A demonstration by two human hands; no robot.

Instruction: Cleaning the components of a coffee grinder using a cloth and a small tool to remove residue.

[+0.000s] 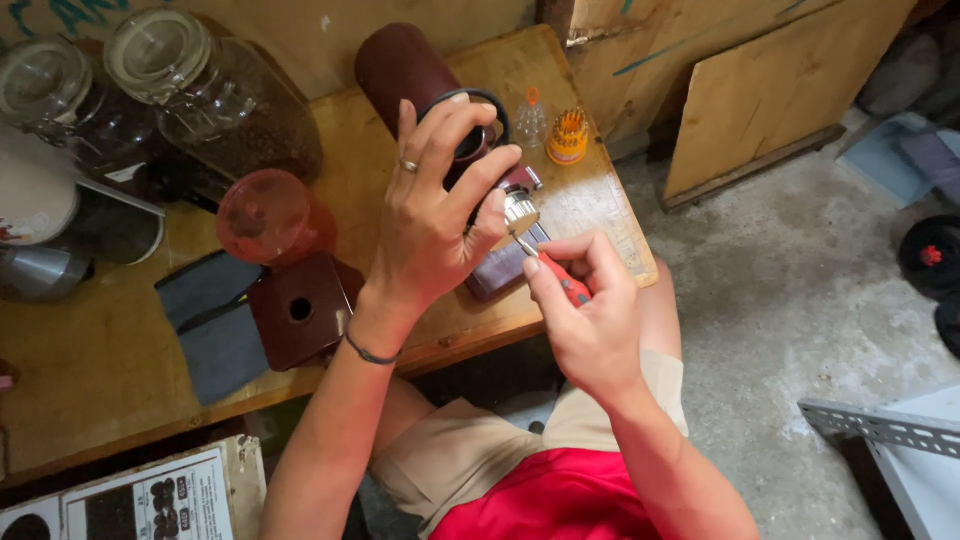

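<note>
My left hand (435,205) is raised over the wooden table (100,350), its fingers closed around a small shiny metal part (519,210). My right hand (585,310) grips a small screwdriver with a red handle (566,282); its tip touches the metal part from below. Behind my left hand lies a dark maroon cylinder (400,65) with a black ring at its open end. A dark maroon flat piece (497,270) lies on the table under the two hands.
A maroon square cap with a hole (300,310), a dark grey pouch (215,325) and a reddish clear lid (268,215) lie to the left. Glass jars (215,95) stand at the back left. An orange screwdriver-bit holder (568,135) and a small bottle (530,120) sit near the table's right edge.
</note>
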